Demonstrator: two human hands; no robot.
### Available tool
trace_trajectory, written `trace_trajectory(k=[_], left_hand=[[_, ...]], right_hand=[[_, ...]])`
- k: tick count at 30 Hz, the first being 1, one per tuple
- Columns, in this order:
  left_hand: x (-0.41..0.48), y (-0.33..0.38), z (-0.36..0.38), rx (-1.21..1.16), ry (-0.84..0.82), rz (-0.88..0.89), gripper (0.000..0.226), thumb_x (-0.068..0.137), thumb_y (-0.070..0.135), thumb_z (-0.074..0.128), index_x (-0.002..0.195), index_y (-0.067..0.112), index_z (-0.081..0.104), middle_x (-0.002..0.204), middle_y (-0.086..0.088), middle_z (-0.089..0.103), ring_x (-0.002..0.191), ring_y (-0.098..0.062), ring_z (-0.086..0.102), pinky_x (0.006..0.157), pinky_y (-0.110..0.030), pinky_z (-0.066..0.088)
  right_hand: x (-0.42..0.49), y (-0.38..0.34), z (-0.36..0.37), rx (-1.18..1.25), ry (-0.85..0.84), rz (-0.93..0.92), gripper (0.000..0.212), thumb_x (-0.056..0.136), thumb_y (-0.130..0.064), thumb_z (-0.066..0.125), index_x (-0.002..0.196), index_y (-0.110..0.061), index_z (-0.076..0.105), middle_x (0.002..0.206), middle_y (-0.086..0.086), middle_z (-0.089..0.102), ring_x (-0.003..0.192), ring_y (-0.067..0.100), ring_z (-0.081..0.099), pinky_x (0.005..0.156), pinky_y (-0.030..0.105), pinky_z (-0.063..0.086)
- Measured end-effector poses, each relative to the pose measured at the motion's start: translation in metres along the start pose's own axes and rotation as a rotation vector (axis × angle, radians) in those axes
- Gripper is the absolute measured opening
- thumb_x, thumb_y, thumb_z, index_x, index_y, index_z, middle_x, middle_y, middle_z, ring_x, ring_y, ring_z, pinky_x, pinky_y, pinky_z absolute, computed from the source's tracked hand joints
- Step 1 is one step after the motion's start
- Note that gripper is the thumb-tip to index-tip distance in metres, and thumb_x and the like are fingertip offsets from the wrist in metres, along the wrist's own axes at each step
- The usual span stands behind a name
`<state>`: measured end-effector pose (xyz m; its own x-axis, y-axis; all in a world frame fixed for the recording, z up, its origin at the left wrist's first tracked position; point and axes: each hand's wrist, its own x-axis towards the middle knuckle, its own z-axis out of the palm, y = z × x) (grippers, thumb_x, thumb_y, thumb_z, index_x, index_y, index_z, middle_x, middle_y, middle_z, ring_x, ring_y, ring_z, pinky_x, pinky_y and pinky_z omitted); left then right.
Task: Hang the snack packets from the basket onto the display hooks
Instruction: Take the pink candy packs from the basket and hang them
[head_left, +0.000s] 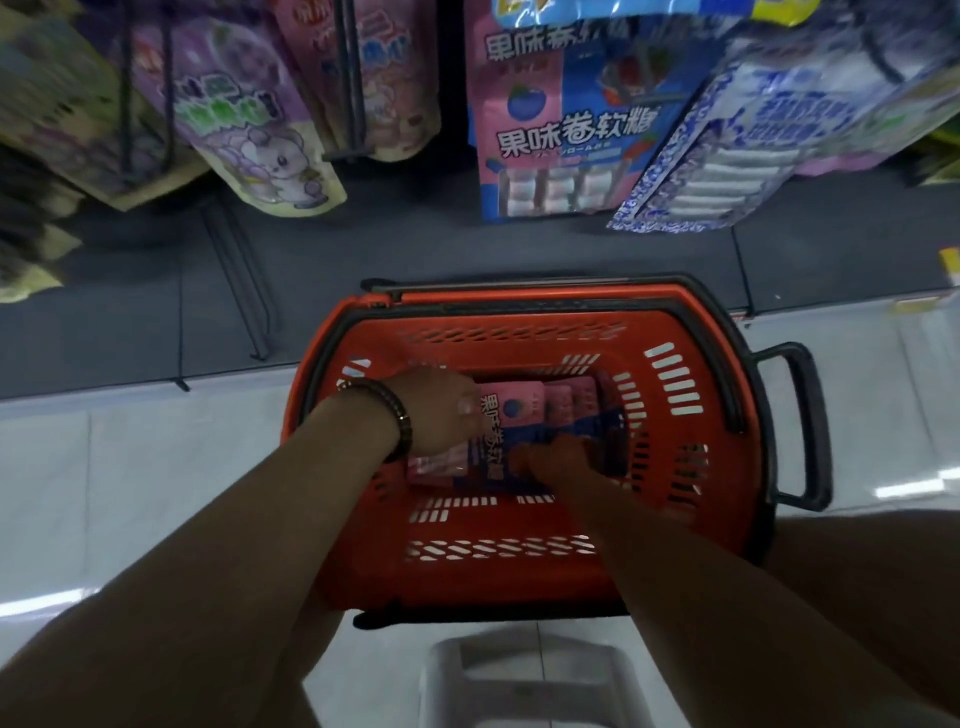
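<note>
A red plastic basket stands on the floor below me. Pink and blue snack packets lie flat at its bottom. Both my hands reach down into it. My left hand, with a dark bead bracelet on the wrist, grips the left end of the top packet, thumb on its face. My right hand lies on the packet's blue lower part, fingers curled at its edge. Matching pink and blue packets hang on the display above the basket.
Purple rabbit-print packets hang at upper left beside bare black hooks. Blue and white packets hang at upper right. A dark shelf base runs behind the basket. A white stool stands under me on the pale tiled floor.
</note>
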<state>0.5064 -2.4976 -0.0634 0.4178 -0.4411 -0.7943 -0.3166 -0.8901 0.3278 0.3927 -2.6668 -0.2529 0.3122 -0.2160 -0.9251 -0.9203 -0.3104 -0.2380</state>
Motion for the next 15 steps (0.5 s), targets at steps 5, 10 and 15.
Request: trace_trajectory(k=[5, 10, 15], left_hand=[[0.0, -0.002, -0.002, 0.027, -0.01, -0.026, 0.046, 0.11, 0.044, 0.05, 0.133, 0.008, 0.067, 0.13, -0.015, 0.07, 0.117, -0.032, 0.065, 0.093, -0.033, 0.049], [-0.005, -0.018, -0.005, -0.013, 0.049, -0.065, 0.043, 0.105, 0.048, 0.059, 0.121, 0.011, 0.074, 0.121, -0.013, 0.075, 0.109, -0.032, 0.07, 0.089, -0.036, 0.054], [-0.021, -0.028, 0.002, -0.058, 0.196, -0.101, 0.083, 0.081, 0.045, 0.088, 0.15, 0.018, 0.053, 0.145, -0.009, 0.064, 0.13, -0.03, 0.062, 0.107, -0.038, 0.05]], right_hand=[[0.006, -0.006, 0.013, 0.024, -0.06, -0.114, 0.015, 0.098, -0.022, 0.076, 0.091, -0.019, 0.063, 0.084, 0.004, 0.062, 0.077, 0.024, 0.066, 0.082, 0.039, 0.058], [-0.028, -0.02, -0.006, 0.049, -0.133, -0.342, 0.017, 0.104, -0.008, 0.065, 0.095, -0.022, 0.067, 0.088, 0.005, 0.068, 0.095, 0.034, 0.068, 0.097, 0.058, 0.06], [-0.104, -0.049, -0.065, 0.0, -0.288, -0.52, 0.013, 0.089, 0.006, 0.066, 0.094, -0.001, 0.075, 0.079, 0.016, 0.074, 0.073, 0.021, 0.065, 0.068, 0.032, 0.051]])
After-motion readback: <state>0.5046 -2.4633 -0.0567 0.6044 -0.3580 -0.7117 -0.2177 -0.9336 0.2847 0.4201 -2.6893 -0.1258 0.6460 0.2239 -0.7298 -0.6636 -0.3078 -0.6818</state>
